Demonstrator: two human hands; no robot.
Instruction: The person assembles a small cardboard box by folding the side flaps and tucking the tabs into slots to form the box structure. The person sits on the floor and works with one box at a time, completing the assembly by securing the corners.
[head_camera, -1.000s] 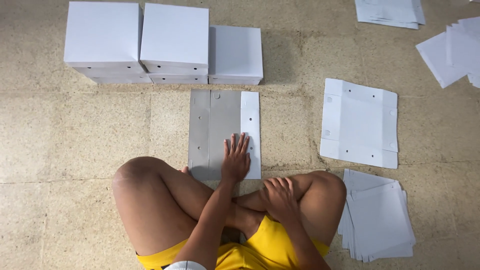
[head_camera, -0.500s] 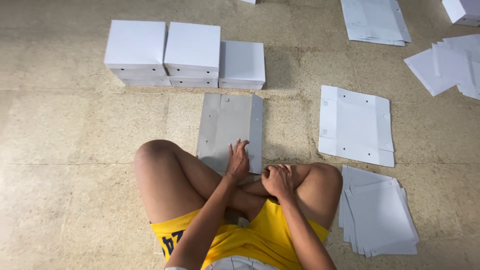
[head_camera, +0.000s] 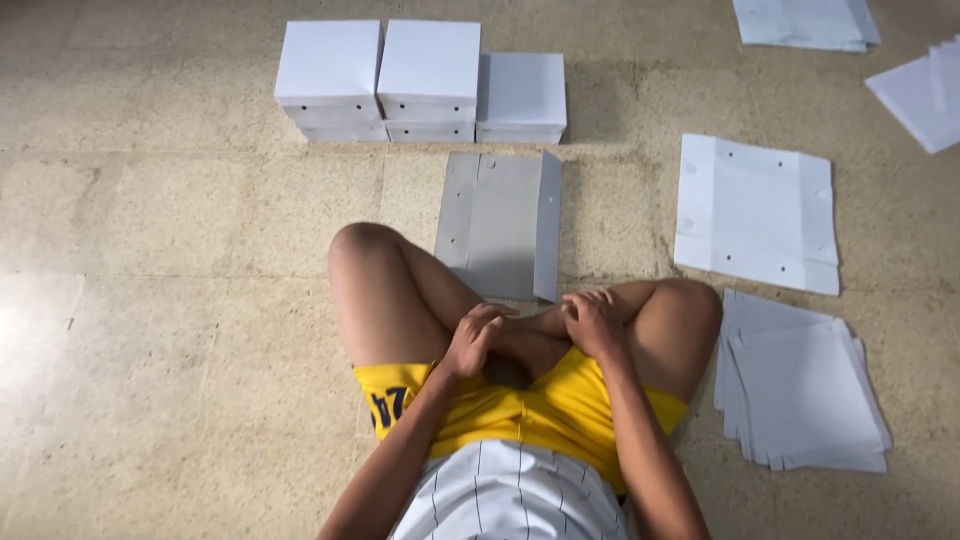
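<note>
I sit cross-legged on the floor. My left hand (head_camera: 475, 338) rests on my crossed ankles with its fingers curled and nothing in it. Close beside it, my right hand (head_camera: 594, 322) lies on my shin, fingers bent, also holding nothing. Just beyond my legs lies a grey cardboard sheet (head_camera: 500, 225) with its right flap folded up; neither hand touches it. A flat white sheet (head_camera: 757, 212) lies to the right of it.
Three assembled white boxes (head_camera: 428, 70) stand in a row behind the grey sheet. A stack of flat white sheets (head_camera: 803, 385) sits by my right knee. More white sheets (head_camera: 805, 22) lie at the far right. The floor is beige tile.
My left hand has lifted off the grey sheet and drawn back onto my ankles. The view has tilted down, so more of my lap shows.
</note>
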